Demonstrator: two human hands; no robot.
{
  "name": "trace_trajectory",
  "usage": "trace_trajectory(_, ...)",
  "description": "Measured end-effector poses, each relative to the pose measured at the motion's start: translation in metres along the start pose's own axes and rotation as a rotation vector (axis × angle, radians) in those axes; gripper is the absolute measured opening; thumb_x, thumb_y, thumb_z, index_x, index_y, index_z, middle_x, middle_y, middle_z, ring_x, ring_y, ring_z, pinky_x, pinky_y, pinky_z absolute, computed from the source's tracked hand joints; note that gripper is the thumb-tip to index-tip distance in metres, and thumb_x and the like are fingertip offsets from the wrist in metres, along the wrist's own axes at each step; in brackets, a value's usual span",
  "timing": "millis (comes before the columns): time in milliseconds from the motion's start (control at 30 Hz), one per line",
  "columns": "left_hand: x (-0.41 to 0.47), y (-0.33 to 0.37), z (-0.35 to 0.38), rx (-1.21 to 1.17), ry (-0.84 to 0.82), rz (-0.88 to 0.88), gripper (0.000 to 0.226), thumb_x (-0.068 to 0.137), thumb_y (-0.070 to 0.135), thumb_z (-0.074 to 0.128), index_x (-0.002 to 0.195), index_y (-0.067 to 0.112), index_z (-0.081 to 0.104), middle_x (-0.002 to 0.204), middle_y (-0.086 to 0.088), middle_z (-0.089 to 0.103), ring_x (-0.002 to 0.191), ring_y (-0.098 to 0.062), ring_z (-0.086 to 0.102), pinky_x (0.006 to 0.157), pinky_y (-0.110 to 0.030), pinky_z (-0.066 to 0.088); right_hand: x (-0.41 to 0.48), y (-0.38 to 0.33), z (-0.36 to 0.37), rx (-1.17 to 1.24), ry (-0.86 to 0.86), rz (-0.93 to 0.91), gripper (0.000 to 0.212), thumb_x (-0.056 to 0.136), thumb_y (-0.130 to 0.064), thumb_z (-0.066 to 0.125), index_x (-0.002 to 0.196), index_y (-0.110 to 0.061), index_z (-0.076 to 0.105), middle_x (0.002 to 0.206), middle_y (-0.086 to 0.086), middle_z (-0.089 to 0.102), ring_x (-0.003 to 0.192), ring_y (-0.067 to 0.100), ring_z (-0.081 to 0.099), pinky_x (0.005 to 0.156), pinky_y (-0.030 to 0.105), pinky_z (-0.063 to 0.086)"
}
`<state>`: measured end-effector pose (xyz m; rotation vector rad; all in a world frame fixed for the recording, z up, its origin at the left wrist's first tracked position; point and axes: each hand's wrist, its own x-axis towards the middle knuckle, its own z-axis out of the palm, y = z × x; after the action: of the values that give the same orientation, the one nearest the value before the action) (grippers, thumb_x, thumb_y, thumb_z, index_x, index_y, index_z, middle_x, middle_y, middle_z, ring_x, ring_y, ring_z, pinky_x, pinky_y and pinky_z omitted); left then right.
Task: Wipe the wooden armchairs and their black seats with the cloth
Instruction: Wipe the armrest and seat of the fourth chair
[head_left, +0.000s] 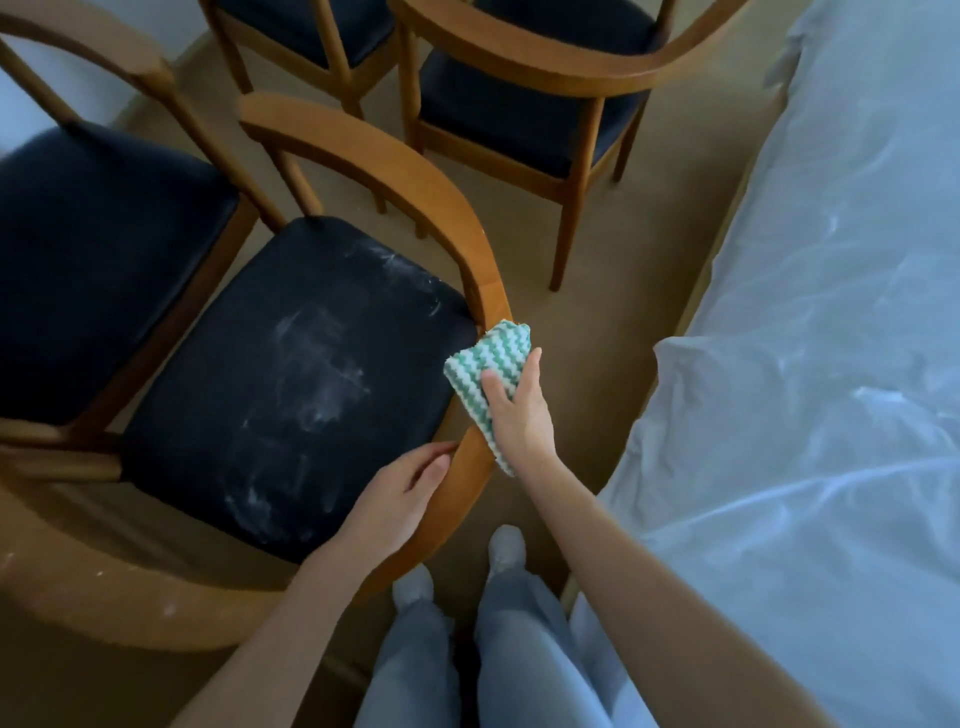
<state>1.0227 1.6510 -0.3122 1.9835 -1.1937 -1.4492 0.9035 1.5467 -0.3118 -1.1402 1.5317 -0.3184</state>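
Note:
A wooden armchair (395, 166) with a curved back rail stands right below me. Its black seat (291, 384) carries white dusty smears. My right hand (519, 410) presses a green-and-white zigzag cloth (488, 364) against the rail on its right side. My left hand (400, 499) grips the same rail a little nearer to me, thumb on the inner face. A second armchair with a black seat (93, 260) stands close on the left, and another armchair (524, 109) stands further away at the top.
A bed or large piece under a clear plastic sheet (810, 332) fills the right side. Beige carpet (623, 270) runs between it and the chairs. A further chair (311, 36) is at the top. My legs and socked feet (504, 545) are below.

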Motion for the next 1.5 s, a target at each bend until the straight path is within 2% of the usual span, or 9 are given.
trace_trajectory(233,0.031,0.025,0.006,0.013,0.025,-0.019,0.042,0.097,0.043,0.034,0.137,0.033,0.041,0.13,0.006,0.053,0.113,-0.012,0.053,0.099,-0.037,0.046,0.071,-0.023,-0.021,0.147,-0.134,0.061,0.066,0.099,-0.041,0.035,0.149,-0.032,-0.008,0.123,0.005,0.056,0.091,0.019,0.061,0.083,0.036,0.052)
trace_trajectory(400,0.043,0.037,0.005,0.05,0.032,-0.061,0.051,0.094,0.048,0.032,0.143,0.033,0.029,0.137,0.005,0.048,0.121,-0.017,0.05,0.103,-0.044,0.043,0.114,-0.044,-0.027,0.137,-0.201,0.026,0.055,0.101,-0.039,0.031,0.151,-0.023,0.012,0.139,0.007,0.045,0.114,0.022,0.052,0.094,0.032,0.04)
trace_trajectory(500,0.045,0.036,0.005,0.071,0.038,-0.069,0.048,0.096,0.046,0.033,0.143,0.034,0.03,0.136,0.004,0.048,0.12,-0.018,0.051,0.103,-0.043,0.043,0.116,-0.044,-0.026,0.128,-0.214,0.006,0.051,0.102,-0.039,0.029,0.147,-0.017,0.025,0.132,0.006,0.049,0.098,0.015,0.05,0.085,0.027,0.036)
trace_trajectory(733,0.04,0.041,0.008,0.034,0.083,-0.028,0.04,0.099,0.036,0.036,0.137,0.026,0.041,0.123,0.007,0.052,0.109,-0.01,0.053,0.096,-0.032,0.044,0.056,0.0,-0.023,0.435,-0.222,0.052,0.051,0.1,-0.045,0.03,0.148,-0.033,0.02,0.135,0.003,0.05,0.116,0.02,0.053,0.104,0.038,0.04)
trace_trajectory(867,0.028,0.045,0.006,0.085,0.051,0.005,0.035,0.099,0.032,0.038,0.133,0.027,0.046,0.113,0.013,0.054,0.098,0.001,0.052,0.085,-0.019,0.042,0.017,0.029,-0.003,0.598,-0.159,0.022,0.054,0.099,-0.05,0.023,0.149,-0.033,0.012,0.147,-0.001,0.036,0.132,0.019,0.039,0.113,0.042,0.029)
trace_trajectory(1033,0.009,0.038,0.003,0.142,-0.006,-0.003,0.032,0.099,0.033,0.038,0.13,0.029,0.046,0.108,0.019,0.055,0.097,0.003,0.054,0.085,-0.018,0.044,-0.045,0.066,0.041,0.648,-0.107,-0.011,0.082,0.076,-0.084,0.024,0.145,-0.047,0.002,0.155,-0.01,0.02,0.145,0.017,0.015,0.116,0.051,0.018)
trace_trajectory(1167,0.001,0.029,0.0,0.145,-0.003,-0.031,0.031,0.097,0.037,0.039,0.127,0.035,0.048,0.114,0.016,0.057,0.106,-0.004,0.055,0.098,-0.032,0.044,-0.072,0.07,0.046,0.726,-0.133,-0.045,0.055,0.084,-0.073,0.03,0.135,-0.06,0.013,0.149,-0.012,0.03,0.138,0.01,0.03,0.115,0.045,0.026)
trace_trajectory(1333,-0.001,0.022,0.0,0.192,0.014,-0.027,0.044,0.096,0.045,0.036,0.134,0.026,0.047,0.128,0.005,0.055,0.116,-0.014,0.052,0.102,-0.039,0.043,-0.017,0.046,0.009,0.688,-0.105,-0.018,0.053,0.1,-0.046,0.024,0.149,-0.026,0.021,0.146,0.002,0.039,0.132,0.016,0.039,0.114,0.039,0.029)
trace_trajectory(1500,0.001,0.023,0.004,0.207,0.001,-0.07,0.042,0.098,0.042,0.033,0.137,0.03,0.041,0.126,0.005,0.053,0.111,-0.015,0.051,0.101,-0.041,0.041,0.066,-0.008,-0.025,0.495,-0.174,0.039,0.048,0.099,-0.041,0.037,0.141,-0.019,0.039,0.13,0.007,0.055,0.113,0.021,0.055,0.103,0.035,0.039)
